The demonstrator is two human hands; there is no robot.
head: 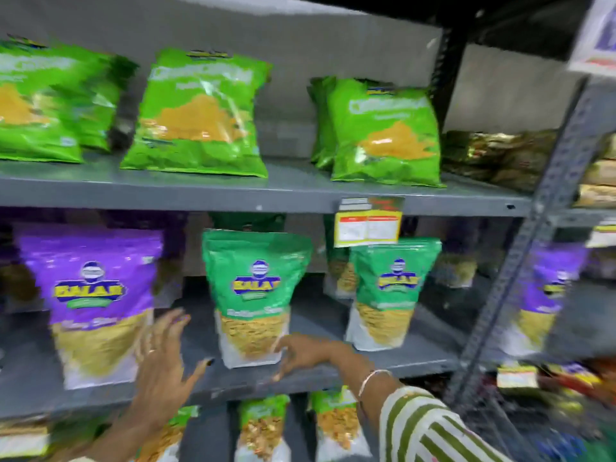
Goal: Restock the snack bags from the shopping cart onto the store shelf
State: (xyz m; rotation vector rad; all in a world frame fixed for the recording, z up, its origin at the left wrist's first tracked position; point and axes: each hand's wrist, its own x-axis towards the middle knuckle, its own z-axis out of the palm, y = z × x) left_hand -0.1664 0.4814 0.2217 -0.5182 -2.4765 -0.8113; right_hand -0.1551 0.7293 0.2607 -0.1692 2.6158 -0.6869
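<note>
A green snack bag (pixel 253 295) stands upright on the middle shelf (pixel 333 368). My right hand (pixel 306 356) touches its lower right corner, fingers loosely curled against it. My left hand (pixel 166 358) is spread open just right of a purple snack bag (pixel 96 295), fingertips near its edge, holding nothing. A second green bag (pixel 390 291) stands further right. The view is motion-blurred.
The top shelf (pixel 266 191) carries light-green bags (pixel 200 115). A price tag (pixel 366 225) hangs from its edge. More bags (pixel 263 428) stand on the shelf below. A grey upright post (pixel 533 228) rises at right, with a wire cart (pixel 550 411) of packets beside it.
</note>
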